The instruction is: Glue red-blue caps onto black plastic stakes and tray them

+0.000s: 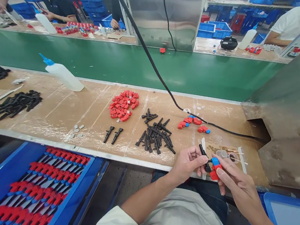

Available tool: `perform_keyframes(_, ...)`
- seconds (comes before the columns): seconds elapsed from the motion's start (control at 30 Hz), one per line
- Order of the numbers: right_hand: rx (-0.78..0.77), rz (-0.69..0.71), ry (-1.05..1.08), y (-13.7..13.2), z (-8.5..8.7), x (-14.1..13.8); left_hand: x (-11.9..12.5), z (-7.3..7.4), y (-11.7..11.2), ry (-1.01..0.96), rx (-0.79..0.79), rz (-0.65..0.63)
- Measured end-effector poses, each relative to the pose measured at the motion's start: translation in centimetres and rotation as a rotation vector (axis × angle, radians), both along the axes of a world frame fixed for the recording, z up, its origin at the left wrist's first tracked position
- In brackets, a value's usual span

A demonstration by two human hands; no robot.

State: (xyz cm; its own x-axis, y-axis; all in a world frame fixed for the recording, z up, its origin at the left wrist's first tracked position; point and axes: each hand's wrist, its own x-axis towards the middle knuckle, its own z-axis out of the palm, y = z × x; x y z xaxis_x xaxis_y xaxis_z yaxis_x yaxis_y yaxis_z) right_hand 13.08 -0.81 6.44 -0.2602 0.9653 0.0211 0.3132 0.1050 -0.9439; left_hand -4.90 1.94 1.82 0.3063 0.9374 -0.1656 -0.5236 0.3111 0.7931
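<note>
Between the fingers of my left hand (pixel 189 165) is a black plastic rod (pixel 202 151) with a short side stem. My right hand (pixel 235 180) grips a red plastic piece (pixel 216 174) with a blue collar (pixel 215 161) at its upper end. The black part's side stem meets the blue collar; whether it is seated inside, I cannot tell. Just left of my hands lies a pile of black rods (pixel 155 135). Beyond them are several red pieces with blue collars (pixel 190 121). Small cups (pixel 221 154) and thin sticks sit behind my right hand.
A blue crate (pixel 84 169) of assembled red and black parts stands at the left below the table edge. A heap of red pieces (pixel 123 105), a white bottle (pixel 63 76) and more black rods (pixel 17 104) lie on the table. A black cable (pixel 158 70) crosses the workspace. Metal panel (pixel 291 119) at right.
</note>
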Motion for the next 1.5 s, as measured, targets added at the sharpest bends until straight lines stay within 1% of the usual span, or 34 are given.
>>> perform_keyframes(0.13, 0.071, -0.034, -0.021, -0.3, 0.5, -0.7, -0.1, 0.1, 0.2, 0.012, 0.036, -0.004)
perform_keyframes(0.3, 0.161, -0.029, -0.073, -0.7, 0.7, -1.1, -0.4, 1.1, 0.3, 0.037, 0.084, -0.001)
perform_keyframes(0.5, 0.354, -0.014, -0.134, -1.0, 1.1, -1.9, -0.6, 1.3, 0.3, 0.089, 0.147, 0.057)
perform_keyframes(0.6, 0.421, 0.0, -0.143, -1.2, 0.9, -2.5, -0.6, 1.5, 0.0, 0.111, 0.172, 0.094)
perform_keyframes(0.7, 0.479, 0.011, -0.168, -1.3, 0.4, -3.0, -0.7, 1.9, -0.3, 0.126, 0.177, 0.104)
perform_keyframes(0.8, 0.495, 0.005, -0.146, -1.2, -0.2, -2.9, -0.7, 2.1, -0.4, 0.139, 0.179, 0.125)
perform_keyframes(0.87, 0.429, 0.0, -0.125, -0.9, -0.4, -2.3, -0.8, 2.0, -0.4, 0.142, 0.183, 0.131)
perform_keyframes(0.9, 0.362, 0.0, -0.115, -0.7, -0.5, -1.9, -0.8, 1.9, -0.3, 0.139, 0.183, 0.132)
perform_keyframes(0.97, 0.171, 0.03, -0.061, -0.4, -0.7, -0.9, -0.8, 1.8, -0.1, 0.122, 0.174, 0.118)
perform_keyframes(1.07, -0.143, 0.15, 0.165, -0.2, -1.3, -0.1, -0.6, 1.7, 0.0, 0.071, 0.172, 0.087)
perform_keyframes(1.1, -0.207, 0.176, 0.246, -0.2, -1.5, 0.0, -0.6, 1.7, 0.0, 0.058, 0.185, 0.088)
perform_keyframes(1.13, -0.239, 0.181, 0.304, -0.3, -1.7, -0.1, -0.5, 1.6, 0.0, 0.048, 0.204, 0.102)
perform_keyframes(1.17, -0.239, 0.163, 0.328, -0.5, -1.9, -0.2, -0.4, 1.4, -0.1, 0.047, 0.224, 0.125)
perform_keyframes(1.23, -0.149, 0.1, 0.266, -0.6, -2.0, -0.5, -0.4, 1.0, -0.4, 0.063, 0.278, 0.171)
perform_keyframes(1.27, -0.062, 0.072, 0.192, -0.6, -2.0, -0.7, -0.4, 0.7, -0.6, 0.067, 0.316, 0.181)
perform_keyframes(1.33, 0.183, 0.044, 0.004, -0.5, -1.5, -0.8, -0.4, 0.2, -1.0, 0.054, 0.413, 0.182)
perform_keyframes(1.43, 0.576, 0.082, -0.221, 0.0, -0.1, -1.1, -0.7, 0.0, -1.7, 0.025, 0.541, 0.156)
perform_keyframes(1.5, 0.745, 0.121, -0.307, 0.1, 1.0, -1.3, -0.9, 0.2, -2.1, 0.008, 0.569, 0.15)
